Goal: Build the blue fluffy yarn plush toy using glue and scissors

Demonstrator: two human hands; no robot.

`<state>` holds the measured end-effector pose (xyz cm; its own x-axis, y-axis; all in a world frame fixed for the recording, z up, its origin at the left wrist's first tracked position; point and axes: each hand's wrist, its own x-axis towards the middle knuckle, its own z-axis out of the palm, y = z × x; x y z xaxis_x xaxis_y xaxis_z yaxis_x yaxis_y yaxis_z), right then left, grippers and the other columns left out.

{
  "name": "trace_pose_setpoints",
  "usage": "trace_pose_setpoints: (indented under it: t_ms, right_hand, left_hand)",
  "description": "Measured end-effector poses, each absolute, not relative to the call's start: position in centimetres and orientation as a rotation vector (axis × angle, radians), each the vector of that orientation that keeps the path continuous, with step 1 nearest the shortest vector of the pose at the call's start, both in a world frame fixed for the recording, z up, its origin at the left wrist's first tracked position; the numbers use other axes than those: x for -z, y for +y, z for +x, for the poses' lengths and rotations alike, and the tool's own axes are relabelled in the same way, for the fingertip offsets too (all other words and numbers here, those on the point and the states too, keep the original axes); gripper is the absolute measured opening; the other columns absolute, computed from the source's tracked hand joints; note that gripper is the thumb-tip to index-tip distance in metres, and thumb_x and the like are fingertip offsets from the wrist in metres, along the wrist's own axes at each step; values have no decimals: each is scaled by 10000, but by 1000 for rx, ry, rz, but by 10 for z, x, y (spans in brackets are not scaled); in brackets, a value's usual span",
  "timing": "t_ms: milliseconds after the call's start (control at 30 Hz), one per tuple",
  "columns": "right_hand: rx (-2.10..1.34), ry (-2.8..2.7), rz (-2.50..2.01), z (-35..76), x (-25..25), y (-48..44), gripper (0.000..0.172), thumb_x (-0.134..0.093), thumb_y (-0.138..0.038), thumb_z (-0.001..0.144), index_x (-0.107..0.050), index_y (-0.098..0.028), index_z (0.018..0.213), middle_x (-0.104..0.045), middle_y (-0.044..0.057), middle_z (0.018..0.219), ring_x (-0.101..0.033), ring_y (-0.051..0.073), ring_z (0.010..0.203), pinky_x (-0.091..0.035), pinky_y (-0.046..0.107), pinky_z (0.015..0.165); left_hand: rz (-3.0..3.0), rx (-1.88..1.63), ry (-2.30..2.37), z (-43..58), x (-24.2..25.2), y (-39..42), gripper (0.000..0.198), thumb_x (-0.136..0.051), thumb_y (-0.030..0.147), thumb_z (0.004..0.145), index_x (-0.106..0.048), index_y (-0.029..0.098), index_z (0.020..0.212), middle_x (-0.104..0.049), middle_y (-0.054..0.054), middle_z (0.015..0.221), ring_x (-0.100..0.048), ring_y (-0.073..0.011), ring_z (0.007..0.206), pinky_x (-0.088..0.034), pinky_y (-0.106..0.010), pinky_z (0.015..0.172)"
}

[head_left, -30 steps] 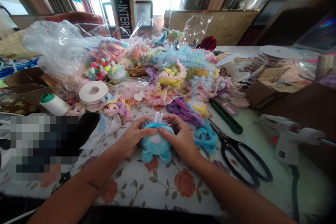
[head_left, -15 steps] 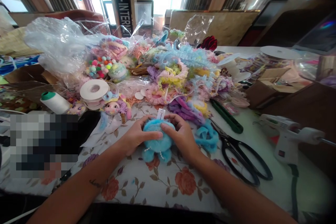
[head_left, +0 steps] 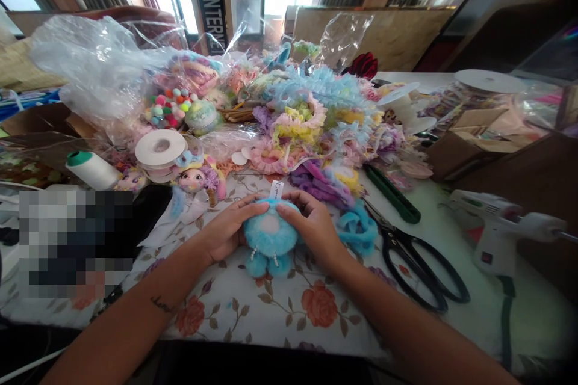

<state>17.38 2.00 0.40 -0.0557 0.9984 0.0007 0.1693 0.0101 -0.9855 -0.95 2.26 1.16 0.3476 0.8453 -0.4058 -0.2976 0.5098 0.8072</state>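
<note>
A fluffy blue plush toy (head_left: 271, 240) with a pale round patch, two round feet and short strings of white beads is held over the flowered cloth. My left hand (head_left: 232, 222) grips its left side, thumb on the upper front. On the other side my right hand (head_left: 311, 222) holds it, its thumb also pressed near the top. Both hands' fingers curl behind the toy and are partly hidden. From its top stands a small white printed tag (head_left: 277, 189). Blue fluffy fibre (head_left: 359, 230) lies just right of my right hand.
Black-handled scissors (head_left: 419, 264), a green cutter (head_left: 392, 192) and a white glue gun (head_left: 492, 228) lie to the right. Ruffled trims (head_left: 316, 93) and plastic bags (head_left: 90, 60) pile up at the back. A ribbon spool (head_left: 160, 147) and thread cone (head_left: 93, 169) stand left.
My thumbs have shifted up toward the top of the plush toy, uncovering the pale patch on its front. Both hands keep hold of it. The view has tilted slightly.
</note>
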Motion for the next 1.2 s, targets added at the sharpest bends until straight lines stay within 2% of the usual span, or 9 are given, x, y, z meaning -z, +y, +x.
trace_pose_setpoints:
  t_ms: [200, 367, 433, 567, 767, 933, 1200]
  right_hand:
    - [-1126, -1430, -1313, 173, -10, 18, 403, -672, -566, 787, -659, -201, 958, -646, 38, 840, -572, 205, 761, -463, 319, 638]
    - [-784, -1579, -1265, 175, -14, 14, 423, -728, -473, 769, -625, -223, 1094, -668, 81, 1044, -619, 235, 881, -511, 358, 737]
    - [-719, -1625, -1233, 174, -13, 13, 376, -717, -427, 789, -618, -233, 1095, -670, 83, 1073, -626, 241, 914, -517, 375, 782]
    - [-762, -1618, -1223, 172, -10, 14, 292, -675, -391, 810, -617, -239, 1054, -690, 70, 1030, -635, 247, 927, -518, 404, 846]
    - [-999, -1494, -1247, 172, -10, 16, 366, -721, -412, 748, -615, -227, 1046, -677, 50, 992, -630, 236, 921, -525, 384, 854]
    - [-1248, -1422, -1240, 175, -11, 19, 467, -745, -486, 737, -616, -222, 1100, -655, 63, 1035, -640, 248, 964, -536, 357, 784]
    - [-1225, -1460, -1233, 179, -13, 21, 405, -763, -459, 717, -640, -230, 1028, -588, -4, 815, -574, 190, 754, -475, 303, 640]
  left_hand:
    - [668, -813, 907, -11, -9, 22, 367, -855, 345, 755, -721, 191, 1061, -733, -68, 928, -697, -182, 750, -596, -268, 649]
    - [655, -820, 922, -9, -12, 21, 312, -861, 360, 754, -715, 195, 976, -712, -40, 865, -682, -165, 699, -582, -258, 617]
    - [667, -822, 921, -9, -12, 21, 302, -847, 384, 772, -709, 200, 968, -699, -31, 844, -674, -160, 685, -576, -258, 608]
    - [692, -810, 919, -9, -12, 21, 345, -829, 428, 783, -700, 200, 1006, -693, -30, 837, -668, -164, 675, -569, -281, 623]
    - [791, -795, 922, -9, -12, 19, 503, -926, 330, 649, -665, 219, 1064, -698, -7, 881, -666, -152, 716, -524, -255, 644]
    - [796, -839, 949, -7, -13, 18, 476, -903, 306, 643, -647, 216, 1034, -689, -2, 856, -657, -164, 713, -509, -264, 628]
    - [930, -901, 905, -9, -14, 17, 453, -895, 318, 661, -655, 225, 1034, -675, 7, 826, -652, -172, 746, -516, -267, 654]
